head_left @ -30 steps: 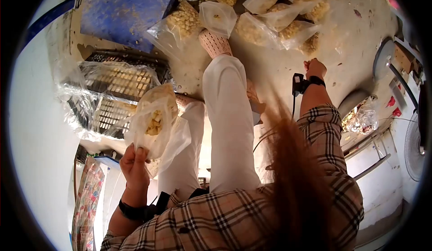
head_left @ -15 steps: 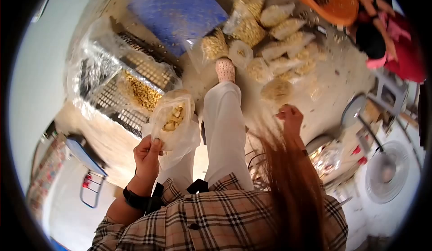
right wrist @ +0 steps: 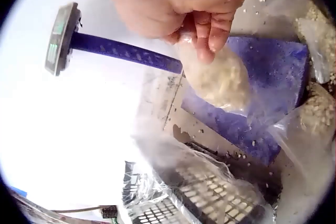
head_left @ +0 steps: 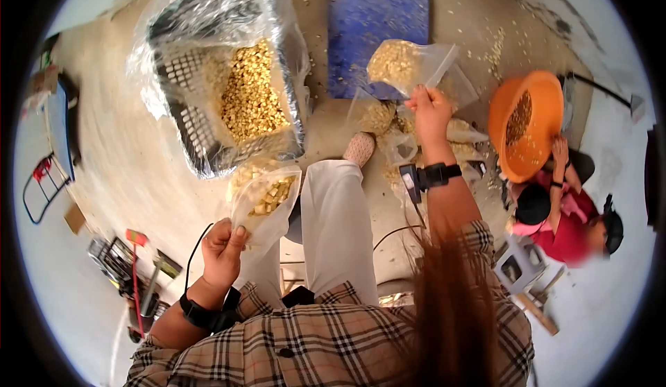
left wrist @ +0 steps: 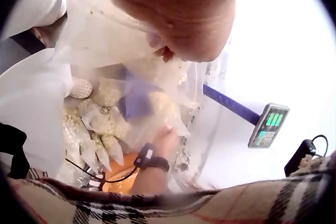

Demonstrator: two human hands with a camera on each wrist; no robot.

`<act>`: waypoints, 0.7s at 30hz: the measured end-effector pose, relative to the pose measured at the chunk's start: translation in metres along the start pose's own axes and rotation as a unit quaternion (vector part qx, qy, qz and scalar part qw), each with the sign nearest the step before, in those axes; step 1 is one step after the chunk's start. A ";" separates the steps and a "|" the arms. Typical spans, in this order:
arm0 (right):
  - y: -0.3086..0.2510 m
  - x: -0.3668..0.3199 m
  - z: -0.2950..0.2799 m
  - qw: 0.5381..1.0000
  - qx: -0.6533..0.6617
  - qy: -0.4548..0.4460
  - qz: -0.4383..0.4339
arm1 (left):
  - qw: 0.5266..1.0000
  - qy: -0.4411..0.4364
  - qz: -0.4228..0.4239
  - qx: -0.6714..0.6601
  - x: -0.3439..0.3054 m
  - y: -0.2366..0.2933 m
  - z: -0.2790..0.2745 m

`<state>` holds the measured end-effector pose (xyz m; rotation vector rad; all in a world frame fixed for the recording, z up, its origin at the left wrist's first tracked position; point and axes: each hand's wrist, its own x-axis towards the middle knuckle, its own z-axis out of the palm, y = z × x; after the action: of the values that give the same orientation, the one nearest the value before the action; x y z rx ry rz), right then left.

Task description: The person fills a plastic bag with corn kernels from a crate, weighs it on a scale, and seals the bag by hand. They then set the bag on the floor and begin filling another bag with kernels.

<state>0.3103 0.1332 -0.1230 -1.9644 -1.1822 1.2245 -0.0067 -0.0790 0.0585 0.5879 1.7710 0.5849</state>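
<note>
My left hand (head_left: 223, 252) pinches the edge of a clear plastic bag (head_left: 243, 210) with yellowish chunks in its lower part. My right hand (head_left: 431, 113) reaches forward and grips a filled clear bag of pale pieces (head_left: 394, 62) by its end. That bag overlaps the near edge of a blue platform scale (head_left: 354, 23) in the head view. In the right wrist view, the bag (right wrist: 220, 79) hangs from the curled fingers in front of the blue platform. The scale's lit display (right wrist: 62, 37) stands on a blue post.
A plastic-lined black crate (head_left: 184, 123) holds golden pieces (head_left: 253, 96) at the left. Several filled bags (head_left: 374, 115) lie on the floor near my foot (head_left: 359, 149). An orange basin (head_left: 548, 109) and another person (head_left: 555, 220) are at the right.
My right hand, earlier low at the right with no bag in it, has moved forward and now holds a filled bag by the blue platform. My left hand keeps its bag. The head view has turned.
</note>
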 end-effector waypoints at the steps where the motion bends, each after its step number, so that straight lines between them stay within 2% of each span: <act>1: 0.006 0.015 0.011 0.999 -0.046 -0.008 -0.012 | 1.000 0.008 -0.001 -0.005 -0.001 -0.007 -0.005; 3: 0.027 0.047 0.037 0.985 -0.166 -0.027 -0.045 | 1.000 0.028 -0.008 -0.013 0.000 -0.020 -0.012; 6: 0.053 0.074 0.073 0.950 -0.309 -0.042 -0.022 | 0.998 0.052 -0.034 -0.025 -0.001 -0.035 -0.018; 7: 0.047 0.077 0.076 0.946 -0.319 -0.052 0.034 | 0.997 0.055 -0.041 -0.031 -0.003 -0.032 -0.020; 10: 0.024 0.069 0.074 0.930 -0.362 -0.048 0.031 | 0.996 0.061 -0.037 -0.046 -0.007 -0.032 -0.025; 11: 0.027 0.064 0.070 0.946 -0.323 -0.018 -0.002 | 0.996 0.061 -0.027 -0.051 -0.009 -0.031 -0.026; 12: 0.029 0.056 0.064 0.941 -0.336 0.029 -0.029 | 0.997 0.060 -0.028 -0.049 -0.011 -0.028 -0.028; 14: 0.055 0.044 0.046 0.966 -0.247 0.049 -0.055 | 0.997 0.057 -0.020 -0.050 -0.009 -0.022 -0.029; 16: 0.057 0.004 0.013 0.960 -0.271 0.020 -0.063 | 0.994 0.060 0.003 -0.087 -0.013 -0.018 -0.030; 17: 0.052 -0.021 -0.003 0.947 -0.317 0.007 -0.038 | 0.993 0.059 0.003 -0.099 -0.017 -0.013 -0.031; 18: 0.040 -0.044 -0.020 0.935 -0.353 -0.039 -0.008 | 0.992 0.058 0.002 -0.110 -0.021 -0.005 -0.032; 19: 0.041 -0.069 -0.032 0.932 -0.362 -0.024 0.023 | 0.992 0.053 0.010 -0.115 -0.024 0.003 -0.034; 20: 0.044 -0.083 -0.050 0.934 -0.328 -0.096 0.105 | 0.991 0.050 0.027 -0.119 -0.028 0.010 -0.035; 21: 0.018 -0.113 -0.062 0.935 -0.338 -0.094 0.052 | 0.991 0.045 0.041 -0.122 -0.032 0.015 -0.037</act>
<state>0.3496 0.0249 -0.0617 -2.4574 -1.7994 1.1708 -0.0332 -0.0915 0.1006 0.4718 1.7328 0.8824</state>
